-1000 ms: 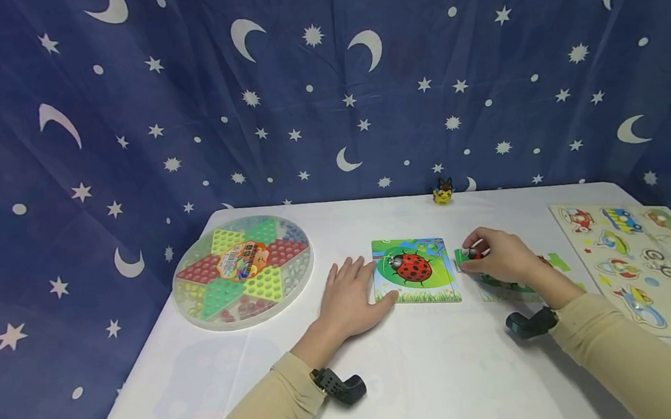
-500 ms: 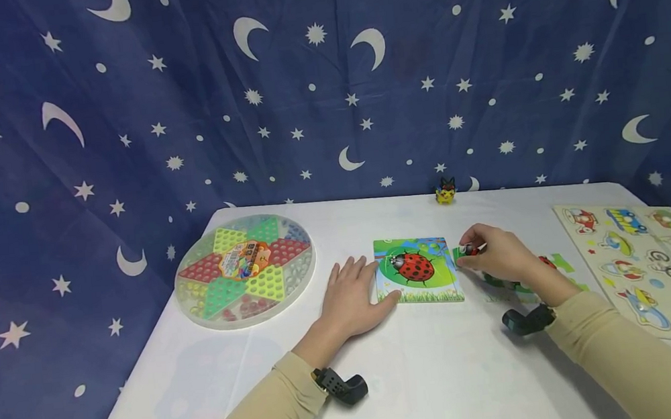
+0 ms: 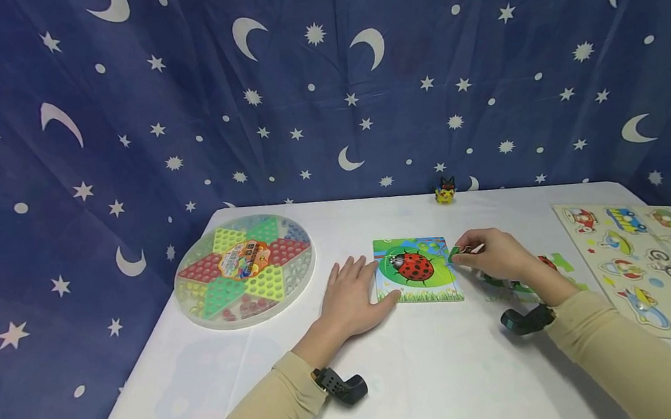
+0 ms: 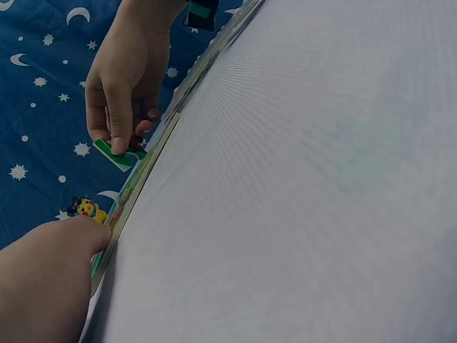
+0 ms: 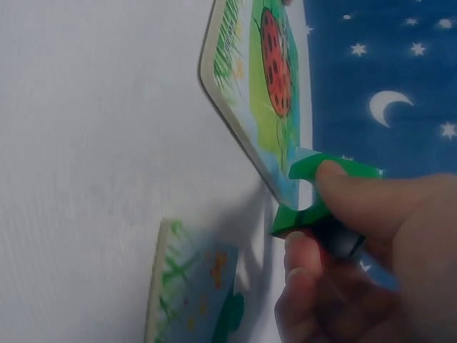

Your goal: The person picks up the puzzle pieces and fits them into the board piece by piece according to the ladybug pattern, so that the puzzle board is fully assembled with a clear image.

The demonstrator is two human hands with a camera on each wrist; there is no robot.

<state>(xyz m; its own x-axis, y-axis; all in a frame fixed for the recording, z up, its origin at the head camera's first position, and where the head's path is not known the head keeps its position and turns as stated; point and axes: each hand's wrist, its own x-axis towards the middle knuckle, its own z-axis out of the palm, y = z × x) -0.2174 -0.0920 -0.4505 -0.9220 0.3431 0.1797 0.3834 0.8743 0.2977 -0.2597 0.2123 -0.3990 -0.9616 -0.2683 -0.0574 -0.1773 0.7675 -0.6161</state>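
My right hand (image 3: 494, 255) pinches a green jigsaw piece (image 5: 360, 169) with some red and black on it between thumb and fingers. It holds the piece tilted at the right edge of a square ladybug puzzle board (image 3: 420, 269). In the right wrist view, the piece's round notch faces the board's corner; whether they touch I cannot tell. My left hand (image 3: 350, 299) lies with fingers spread at the board's left side, its thumb on the lower edge. Under my right wrist lie other puzzle pieces (image 3: 553, 263), partly hidden; one pale-blue and green piece (image 5: 193, 286) shows in the right wrist view.
A round Chinese checkers board (image 3: 229, 297) is on the left of the white table. On the right lies a wooden vehicle puzzle board (image 3: 650, 263). At the back stands a small yellow toy figure (image 3: 445, 192), before a blue star-patterned curtain (image 3: 327, 122).
My right hand has moved slightly left with the puzzle piece, up to the board's edge, and the piece has tilted. My left hand stays in place.
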